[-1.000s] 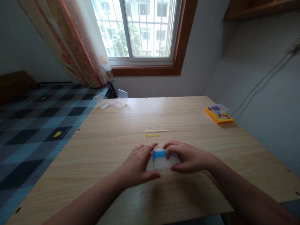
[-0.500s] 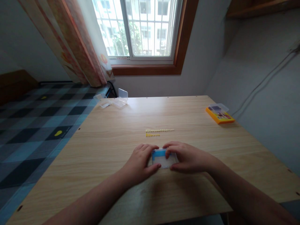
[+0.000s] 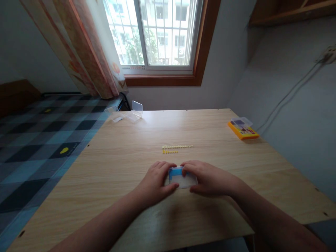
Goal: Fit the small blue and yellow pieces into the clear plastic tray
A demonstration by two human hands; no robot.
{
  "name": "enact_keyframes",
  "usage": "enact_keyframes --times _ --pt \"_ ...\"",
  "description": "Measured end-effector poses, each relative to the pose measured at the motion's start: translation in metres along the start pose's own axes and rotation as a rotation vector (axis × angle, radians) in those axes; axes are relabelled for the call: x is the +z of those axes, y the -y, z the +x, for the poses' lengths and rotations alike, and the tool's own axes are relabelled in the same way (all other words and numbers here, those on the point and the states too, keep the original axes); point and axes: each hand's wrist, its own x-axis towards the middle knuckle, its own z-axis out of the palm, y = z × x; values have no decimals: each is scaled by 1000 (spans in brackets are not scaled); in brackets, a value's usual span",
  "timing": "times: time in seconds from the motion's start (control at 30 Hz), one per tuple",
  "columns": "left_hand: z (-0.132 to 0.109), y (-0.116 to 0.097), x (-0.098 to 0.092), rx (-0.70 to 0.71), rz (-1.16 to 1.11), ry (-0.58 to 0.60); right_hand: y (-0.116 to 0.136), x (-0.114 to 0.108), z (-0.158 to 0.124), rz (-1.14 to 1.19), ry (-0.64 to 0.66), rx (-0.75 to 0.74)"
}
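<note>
Between my hands is a small clear plastic box (image 3: 183, 181) with blue pieces along its far and left sides. My left hand (image 3: 158, 180) grips its left end, thumb on the near edge and fingers at the far edge. On the right end my right hand (image 3: 203, 176) is closed, with its index finger over the blue part and the thumb near the front edge. Just beyond the box, a row of small pale yellow pieces (image 3: 178, 147) lies on the table, with a shorter row of deeper yellow pieces (image 3: 170, 152) in front of it.
Open clear plastic boxes (image 3: 133, 116) stand at the table's far left corner. An orange case (image 3: 243, 131) with a clear lid on top lies at the right edge. The wooden table (image 3: 118, 168) borders a checked bed (image 3: 63, 129) on the left.
The view has shifted slightly. My right index finger has moved a little left along the blue part; both hands keep hold of the box.
</note>
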Motion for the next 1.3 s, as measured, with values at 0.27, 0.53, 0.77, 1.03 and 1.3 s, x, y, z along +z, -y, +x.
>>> enact_keyframes --times 0.27,0.53,0.77,1.03,1.3 --pt "0 16 4 44 17 -29 7 2 -6 -112 -75 -20" --pt "5 38 -2 -9 -80 -276 -8 0 -27 -60 -251 63" --pt "15 63 -21 -81 -148 -472 -66 -50 -87 -177 -429 286" --pt "30 82 -24 -233 -193 -488 -169 -134 -148 -355 -538 720" --pt "29 89 -24 -245 -170 -519 -221 -175 -149 -284 -487 694"
